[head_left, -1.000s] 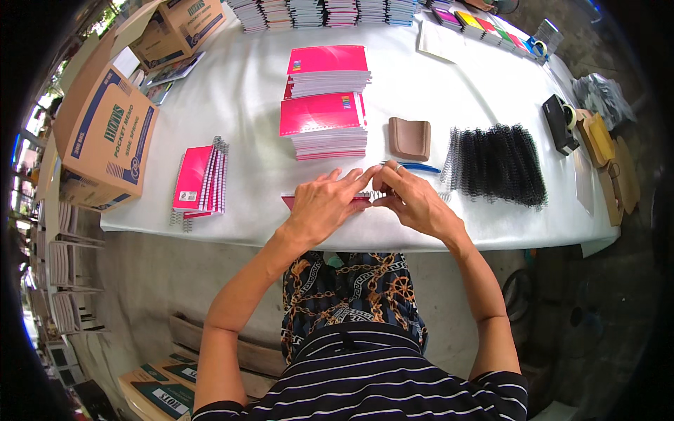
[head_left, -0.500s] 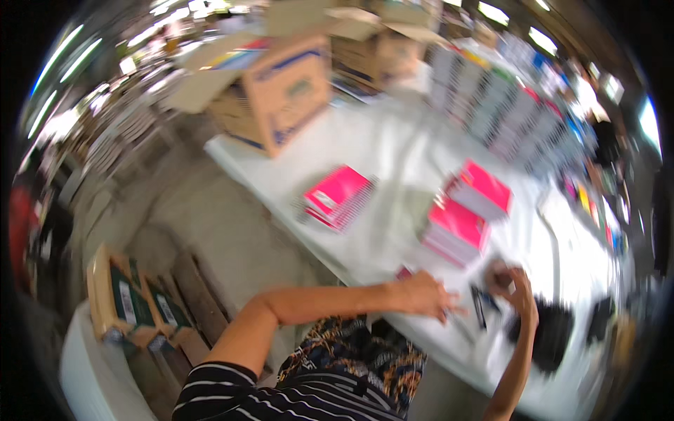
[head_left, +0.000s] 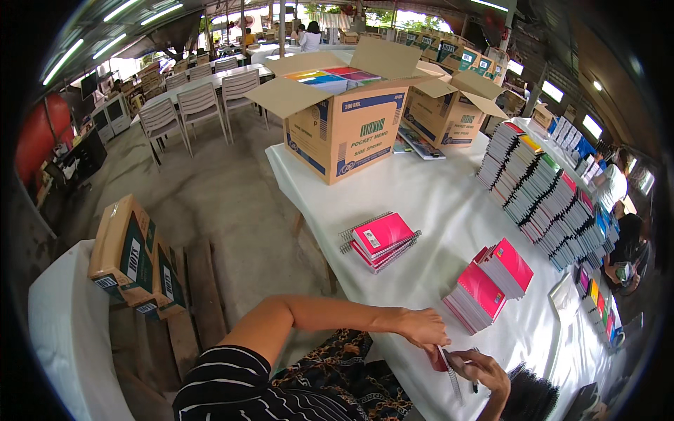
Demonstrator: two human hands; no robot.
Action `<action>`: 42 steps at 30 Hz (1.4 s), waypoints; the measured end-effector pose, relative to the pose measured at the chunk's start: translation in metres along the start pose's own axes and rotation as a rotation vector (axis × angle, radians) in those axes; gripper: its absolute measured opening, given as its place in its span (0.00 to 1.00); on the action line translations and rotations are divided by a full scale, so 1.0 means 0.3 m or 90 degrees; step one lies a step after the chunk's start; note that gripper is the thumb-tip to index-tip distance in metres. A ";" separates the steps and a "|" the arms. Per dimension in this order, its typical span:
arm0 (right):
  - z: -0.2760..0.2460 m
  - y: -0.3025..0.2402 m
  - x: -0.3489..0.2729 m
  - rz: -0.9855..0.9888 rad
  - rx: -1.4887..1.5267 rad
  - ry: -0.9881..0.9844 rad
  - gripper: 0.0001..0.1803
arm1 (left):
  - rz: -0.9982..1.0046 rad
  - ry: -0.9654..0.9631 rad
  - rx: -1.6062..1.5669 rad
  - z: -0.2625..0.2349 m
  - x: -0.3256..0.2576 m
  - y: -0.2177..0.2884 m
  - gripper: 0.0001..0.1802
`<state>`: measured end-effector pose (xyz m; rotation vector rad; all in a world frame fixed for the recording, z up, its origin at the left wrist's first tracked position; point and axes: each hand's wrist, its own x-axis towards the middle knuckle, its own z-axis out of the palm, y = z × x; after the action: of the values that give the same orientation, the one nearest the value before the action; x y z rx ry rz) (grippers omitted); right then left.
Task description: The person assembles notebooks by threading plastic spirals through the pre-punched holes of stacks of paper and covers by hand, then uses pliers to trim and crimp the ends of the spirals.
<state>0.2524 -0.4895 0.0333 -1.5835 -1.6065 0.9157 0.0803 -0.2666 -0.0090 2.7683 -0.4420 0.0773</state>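
- Under a wide open-sided shed roof with strip lights, a long table (head_left: 435,189) draped in white cloth runs away from the camera, with rows of pale chairs (head_left: 200,105) and more tables behind on the bare concrete floor.
- At the table's near edge, the person's left hand (head_left: 421,328) rests fingers-down, partly closed, on a small red booklet (head_left: 439,361); how firmly it grips cannot be told.
- Just beside it, the right hand (head_left: 481,370) is curled round the lower end of a thin wire spiral (head_left: 449,372), pinching it at the booklet's edge.
- The spiral's long axis runs up and slightly left, from the right hand toward the left fingertips, so both hands meet over the booklet and the right is the nearer to the wire.
- A heap of black spirals (head_left: 533,396) lies just right of the right hand, at the picture's lower rim.
- Farther up the table sit two stacks of pink-covered pads (head_left: 488,284), a small pile of finished pink spiral notebooks (head_left: 380,240), and long rows of stacked notebooks (head_left: 540,193) with coloured covers.
- Open cardboard cartons (head_left: 347,112) stand at the far end; closed cartons (head_left: 133,256) rest on a wooden pallet to the left.
- Other people work at the far right edge.
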 end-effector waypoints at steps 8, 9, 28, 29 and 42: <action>-0.030 -0.048 0.069 0.133 0.096 -0.055 0.46 | -0.033 -0.040 -0.004 -0.032 0.046 -0.022 0.41; -0.022 -0.068 0.058 0.098 0.159 0.000 0.48 | -0.056 -0.029 -0.036 -0.038 0.041 -0.017 0.44; -0.006 -0.125 0.102 0.190 0.056 -0.034 0.41 | -0.130 0.041 -0.040 -0.051 0.052 0.000 0.53; 0.007 -0.068 0.079 0.149 0.118 0.012 0.37 | -0.140 0.047 -0.037 -0.057 0.045 0.009 0.53; -0.043 0.041 0.115 0.144 0.152 0.023 0.46 | -0.236 0.112 -0.115 -0.063 0.046 -0.033 0.55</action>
<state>0.2693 -0.4547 0.0294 -1.6228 -1.2574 1.1443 0.0964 -0.2555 0.0072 2.5882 0.1063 0.1791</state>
